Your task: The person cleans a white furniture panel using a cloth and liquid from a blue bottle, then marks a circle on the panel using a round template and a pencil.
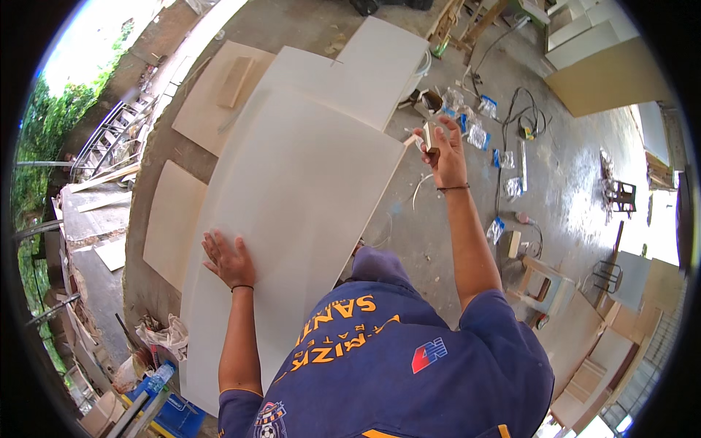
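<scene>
A large, smooth white panel (307,160) stretches out in front of me, its right edge running diagonally toward my body. My left hand (228,260) lies flat near its left edge, fingers spread and nothing in them. Raised just beyond the panel's right edge, my right hand (447,150) has its fingers closed round a small pale rectangular block (431,136). What the block is made of, I cannot tell. Another white panel (380,69) adjoins the large one at the far end.
Pale boards (175,223) lie on the floor to the left. Right of the panel are scattered foil-like packets (478,136), black cables (527,109) and a small wooden block (514,244). A tan board (610,77) stands at far right; a blue box (175,416) is at lower left.
</scene>
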The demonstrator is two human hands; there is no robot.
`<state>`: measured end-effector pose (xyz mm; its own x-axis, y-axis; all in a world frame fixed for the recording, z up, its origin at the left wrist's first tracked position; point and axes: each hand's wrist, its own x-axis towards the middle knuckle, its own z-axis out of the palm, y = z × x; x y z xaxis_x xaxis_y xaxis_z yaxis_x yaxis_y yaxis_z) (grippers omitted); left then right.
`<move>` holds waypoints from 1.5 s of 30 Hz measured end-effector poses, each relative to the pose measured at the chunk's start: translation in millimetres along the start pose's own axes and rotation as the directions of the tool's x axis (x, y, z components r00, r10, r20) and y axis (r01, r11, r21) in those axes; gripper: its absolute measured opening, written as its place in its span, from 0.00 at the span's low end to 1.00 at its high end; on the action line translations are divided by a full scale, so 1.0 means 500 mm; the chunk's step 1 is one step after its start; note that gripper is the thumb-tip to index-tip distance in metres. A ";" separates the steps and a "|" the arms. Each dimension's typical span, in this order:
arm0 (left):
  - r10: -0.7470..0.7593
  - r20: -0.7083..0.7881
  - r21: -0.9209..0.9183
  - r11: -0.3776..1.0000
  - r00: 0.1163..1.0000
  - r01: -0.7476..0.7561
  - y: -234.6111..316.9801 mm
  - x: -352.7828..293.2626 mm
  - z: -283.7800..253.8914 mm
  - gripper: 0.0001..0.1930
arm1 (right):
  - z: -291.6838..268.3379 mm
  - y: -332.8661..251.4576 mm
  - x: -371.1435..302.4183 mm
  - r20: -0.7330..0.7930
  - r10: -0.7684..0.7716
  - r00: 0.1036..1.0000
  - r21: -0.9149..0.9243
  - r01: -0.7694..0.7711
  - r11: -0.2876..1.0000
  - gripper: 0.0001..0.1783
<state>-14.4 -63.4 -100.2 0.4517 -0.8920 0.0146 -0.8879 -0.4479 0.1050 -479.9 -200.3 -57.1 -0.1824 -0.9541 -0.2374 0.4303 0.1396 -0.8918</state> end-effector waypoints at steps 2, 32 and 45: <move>0.002 -0.008 0.001 1.000 1.000 -0.002 -0.003 0.001 0.002 0.33 | -0.028 0.024 -0.001 -0.038 0.070 0.997 0.039 -0.069 0.997 0.15; 0.047 -0.015 -0.121 0.991 0.999 -0.048 0.239 0.180 0.033 0.33 | -0.013 0.172 -0.155 -0.043 0.372 0.927 0.218 -0.355 0.909 0.21; -0.026 0.002 -0.062 0.998 1.000 0.026 0.258 0.187 0.036 0.33 | 0.052 0.179 -0.171 -0.163 0.215 0.963 0.237 -0.173 0.956 0.18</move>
<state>-88.5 -205.6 -103.2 0.4745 -0.8802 0.0100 -0.8687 -0.4665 0.1664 -403.0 -113.2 -106.9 -0.2274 -0.8453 -0.4834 0.6525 0.2362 -0.7200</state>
